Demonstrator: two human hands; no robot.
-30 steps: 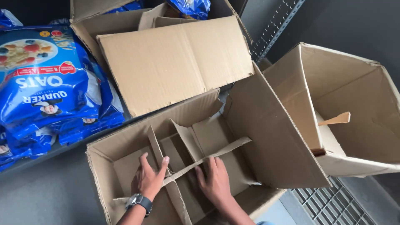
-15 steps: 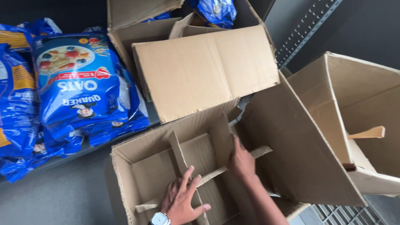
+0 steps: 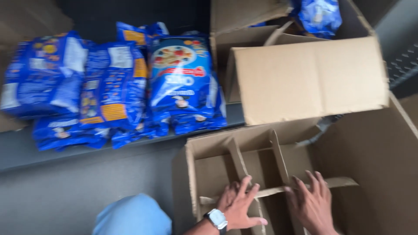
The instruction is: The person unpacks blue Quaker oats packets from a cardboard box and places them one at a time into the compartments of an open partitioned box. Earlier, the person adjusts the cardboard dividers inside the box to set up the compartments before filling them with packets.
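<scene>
Stockroom or warehouse, stacked blue food bags (image 3: pixel 130 87), open cardboard cartons (image 3: pixel 305 78)

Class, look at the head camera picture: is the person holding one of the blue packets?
No, both the left hand and the right hand rest on the cardboard dividers inside the open box.

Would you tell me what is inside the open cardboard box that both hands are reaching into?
The cardboard box holds cardboard dividers forming compartments that look empty. The left hand and right hand press on a crosswise strip, hiding the near compartments.
</scene>
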